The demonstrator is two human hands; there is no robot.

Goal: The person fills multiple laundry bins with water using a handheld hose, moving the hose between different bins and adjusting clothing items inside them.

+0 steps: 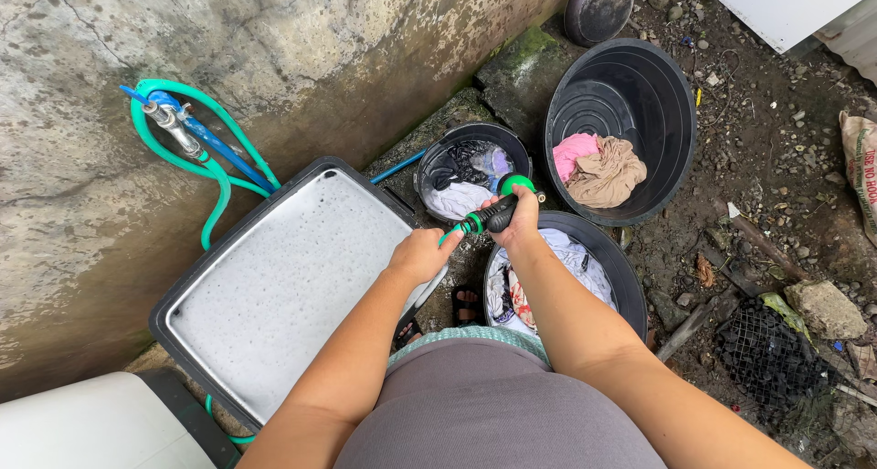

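Here, both hands work a green-and-black hose nozzle (498, 211) held over the gap between basins. The right hand (519, 221) is closed around its black barrel, thumb up near the green head; the left hand (422, 254) is curled shut on the green hose end just behind it, by the corner of the rectangular tub of suds (274, 286). Judged from the grip, a firm hold on the barrel with the other hand steady on the coupling should keep the joint from kinking or spraying sideways. The nozzle head sits above the small bucket of dark and white clothes (470, 172). Below the right forearm, a round basin of wet laundry (566, 268); farther out, a large black tub with pink and tan cloth (621, 131). A green hose (215, 181) loops from the wall tap (169, 122). Crowded ground: stones, a mesh bundle (767, 355), sandalled feet close under the basins.
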